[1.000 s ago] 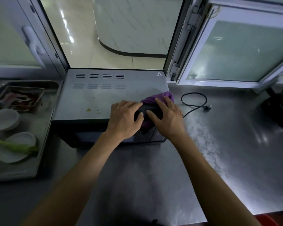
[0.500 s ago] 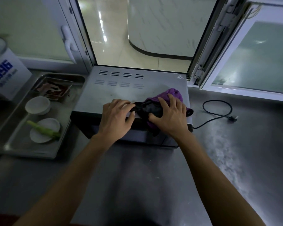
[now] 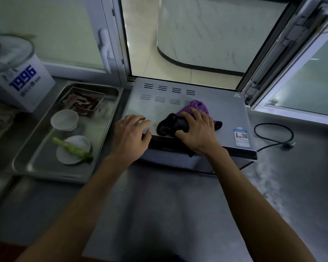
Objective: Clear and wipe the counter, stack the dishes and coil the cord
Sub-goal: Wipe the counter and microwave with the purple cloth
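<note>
On the steel tabletop (image 3: 178, 214): oven (image 3: 225, 108), top bearing purple-black cloth (image 3: 194, 108) pressed under right hand (image 3: 197, 131), fingers curled; left hand (image 3: 130, 135) flat beside it. Left: tray (image 3: 36, 167) with bowls (image 3: 64, 120). Right: loose cord (image 3: 273, 137).

Cloth (image 3: 194, 110): purple and black, bunched on the oven top near its front edge, at 12 o'clock from the viewer; partly covered by a hand
Cord (image 3: 273, 136): thin, black; lies in a loose open loop on the counter at 2 o'clock, plug end pointing right; runs back under the oven
Counter (image 3: 178, 205): dull steel, streaked pale on the right
Bowl (image 3: 64, 119): white, upright in the tray at 10 o'clock
Plate (image 3: 73, 149): white, just nearer than the bowl; a green stalk lies across it
</note>
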`<state>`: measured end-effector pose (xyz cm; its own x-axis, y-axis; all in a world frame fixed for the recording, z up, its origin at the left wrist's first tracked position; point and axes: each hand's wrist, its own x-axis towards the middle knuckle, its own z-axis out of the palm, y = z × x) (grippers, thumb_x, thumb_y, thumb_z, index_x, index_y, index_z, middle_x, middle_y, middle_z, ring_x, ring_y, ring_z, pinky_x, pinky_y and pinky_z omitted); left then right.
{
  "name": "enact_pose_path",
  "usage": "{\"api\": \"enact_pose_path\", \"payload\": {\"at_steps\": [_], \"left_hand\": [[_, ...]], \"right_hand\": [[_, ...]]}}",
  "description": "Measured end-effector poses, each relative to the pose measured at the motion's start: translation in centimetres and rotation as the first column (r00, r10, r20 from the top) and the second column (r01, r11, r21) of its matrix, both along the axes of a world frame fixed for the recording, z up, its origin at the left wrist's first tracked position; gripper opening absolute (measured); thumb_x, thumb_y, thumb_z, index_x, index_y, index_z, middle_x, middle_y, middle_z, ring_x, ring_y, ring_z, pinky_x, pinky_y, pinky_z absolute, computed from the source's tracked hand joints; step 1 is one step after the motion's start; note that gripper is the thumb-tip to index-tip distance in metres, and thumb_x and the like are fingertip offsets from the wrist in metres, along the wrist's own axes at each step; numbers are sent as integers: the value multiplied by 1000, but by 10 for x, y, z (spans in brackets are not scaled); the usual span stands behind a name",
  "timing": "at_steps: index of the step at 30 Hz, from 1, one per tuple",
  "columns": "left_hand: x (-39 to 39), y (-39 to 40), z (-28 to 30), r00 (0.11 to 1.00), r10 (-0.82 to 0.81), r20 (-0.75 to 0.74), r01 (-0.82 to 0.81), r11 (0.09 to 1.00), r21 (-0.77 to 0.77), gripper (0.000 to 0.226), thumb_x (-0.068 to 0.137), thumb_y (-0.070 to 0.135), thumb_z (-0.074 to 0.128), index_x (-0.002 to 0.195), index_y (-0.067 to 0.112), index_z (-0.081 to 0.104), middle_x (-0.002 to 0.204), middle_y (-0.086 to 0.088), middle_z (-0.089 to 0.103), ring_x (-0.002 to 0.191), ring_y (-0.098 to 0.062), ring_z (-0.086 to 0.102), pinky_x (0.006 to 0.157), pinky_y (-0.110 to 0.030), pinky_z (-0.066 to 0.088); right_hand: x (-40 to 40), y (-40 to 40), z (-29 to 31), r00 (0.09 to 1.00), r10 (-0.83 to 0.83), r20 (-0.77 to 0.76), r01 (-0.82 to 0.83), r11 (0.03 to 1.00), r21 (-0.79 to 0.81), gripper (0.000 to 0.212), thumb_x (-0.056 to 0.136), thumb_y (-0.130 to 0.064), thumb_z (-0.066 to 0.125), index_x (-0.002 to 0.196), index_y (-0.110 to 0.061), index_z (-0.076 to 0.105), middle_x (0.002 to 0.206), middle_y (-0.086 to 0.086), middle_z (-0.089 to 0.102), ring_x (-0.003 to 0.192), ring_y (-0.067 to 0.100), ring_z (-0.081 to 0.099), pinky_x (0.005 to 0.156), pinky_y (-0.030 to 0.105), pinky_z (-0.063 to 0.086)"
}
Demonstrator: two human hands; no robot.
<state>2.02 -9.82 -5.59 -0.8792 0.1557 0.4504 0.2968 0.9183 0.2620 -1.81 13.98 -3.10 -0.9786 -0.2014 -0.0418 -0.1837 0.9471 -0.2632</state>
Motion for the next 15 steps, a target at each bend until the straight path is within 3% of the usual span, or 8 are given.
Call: {"api": "enact_pose_path", "payload": {"at_steps": [8, 15], "left_hand": [[-7, -61, -13, 999, 46, -27, -44, 996, 73, 24, 88, 25, 62, 107, 15, 71, 112, -2, 68, 106, -27, 62, 84, -50, 49], [-7, -96, -16, 998, 54, -36, -49, 991, 127, 26, 86, 21, 62, 108, 11, 71, 107, -4, 69, 100, -29, 63, 83, -49, 51]], "right_hand": [[-12, -68, -2, 998, 68, 0, -68, 997, -29, 86, 72, -71, 28, 150, -36, 34, 164, 2, 17, 149, 33, 12, 120, 57, 9], [-31, -118, -13, 995, 75, -66, -73, 997, 24, 73, 85, -77, 34, 148, -41, 34, 162, 4, 20, 149, 33, 11, 120, 56, 8]]}}
